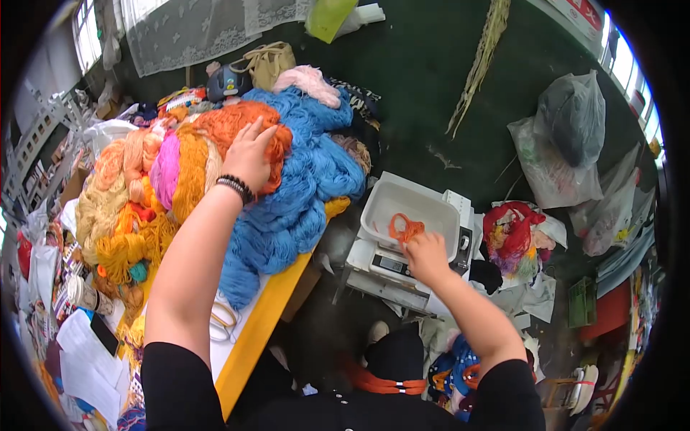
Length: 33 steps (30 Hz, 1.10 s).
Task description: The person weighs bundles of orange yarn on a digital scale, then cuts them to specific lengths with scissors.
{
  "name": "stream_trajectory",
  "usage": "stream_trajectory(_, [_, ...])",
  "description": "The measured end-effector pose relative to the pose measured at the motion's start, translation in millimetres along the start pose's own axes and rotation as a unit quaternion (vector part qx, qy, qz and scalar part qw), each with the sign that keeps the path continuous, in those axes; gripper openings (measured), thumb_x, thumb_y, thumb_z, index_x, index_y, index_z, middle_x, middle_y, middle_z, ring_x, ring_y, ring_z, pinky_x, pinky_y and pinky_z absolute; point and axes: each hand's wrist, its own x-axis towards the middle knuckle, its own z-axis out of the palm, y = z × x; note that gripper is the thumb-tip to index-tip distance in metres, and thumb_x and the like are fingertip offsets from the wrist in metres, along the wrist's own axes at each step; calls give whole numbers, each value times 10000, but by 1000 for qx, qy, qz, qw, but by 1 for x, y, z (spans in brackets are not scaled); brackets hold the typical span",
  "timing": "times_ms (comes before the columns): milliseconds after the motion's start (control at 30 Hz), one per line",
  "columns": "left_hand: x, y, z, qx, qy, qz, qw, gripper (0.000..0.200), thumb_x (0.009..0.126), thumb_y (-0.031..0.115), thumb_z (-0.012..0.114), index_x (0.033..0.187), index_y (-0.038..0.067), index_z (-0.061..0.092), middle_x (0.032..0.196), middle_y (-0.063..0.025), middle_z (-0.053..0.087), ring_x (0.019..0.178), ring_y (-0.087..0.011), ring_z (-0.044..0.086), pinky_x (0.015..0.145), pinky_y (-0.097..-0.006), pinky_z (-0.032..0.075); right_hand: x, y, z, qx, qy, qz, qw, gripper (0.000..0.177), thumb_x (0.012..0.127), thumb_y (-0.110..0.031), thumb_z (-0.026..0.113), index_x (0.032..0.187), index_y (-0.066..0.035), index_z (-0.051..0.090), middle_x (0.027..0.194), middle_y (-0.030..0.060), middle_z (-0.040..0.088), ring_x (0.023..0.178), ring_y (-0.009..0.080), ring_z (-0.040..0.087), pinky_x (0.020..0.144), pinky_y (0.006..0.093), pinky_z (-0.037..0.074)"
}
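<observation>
My left hand point(250, 156) lies on the orange yarn point(228, 123) on top of the pile, its fingers spread. Blue yarn point(296, 169) spreads to the right of it, with mustard yarn point(191, 169) and pink yarn point(166, 170) to the left. My right hand point(427, 255) is at the near rim of a white plastic tub point(447, 217), its fingers closed on a small orange skein point(404, 228) that hangs inside. The tub rests on a digital scale point(390, 263) with a small display.
A yellow-edged table point(248, 343) carries the yarn, scissors point(223, 321), a phone point(105, 334) and a paper cup point(89, 296). Plastic bags point(557, 154) hang at the right. Red and mixed yarn point(514, 237) lies beside the scale. Orange strands point(392, 386) lie across my lap.
</observation>
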Motion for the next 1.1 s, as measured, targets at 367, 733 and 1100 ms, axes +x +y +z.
stream_trajectory(367, [75,-72,-29,-28,100,-205,973,236,792,102,539,988,52,660,978,-176,670,924,-302,645,791,-379,505,-93,-16,-46,412,136,288,854,312,786,-131,659,1074,-20,613,1048,104,644,1017,208,594,910,318,432])
stream_trajectory(733, [78,-106,-273,40,337,-214,916,355,822,319,608,1057,57,659,927,-175,680,895,-327,652,784,-370,488,-147,-33,-39,539,159,312,766,240,848,-71,623,1068,19,595,975,87,663,918,140,620,848,279,467])
stream_trajectory(1100, [49,-10,-377,-94,224,-77,967,340,915,252,535,1147,8,585,1001,-98,669,936,-192,617,818,-302,463,-152,-135,-81,611,56,179,769,172,877,-105,615,1001,12,638,923,50,664,841,102,615,752,242,487])
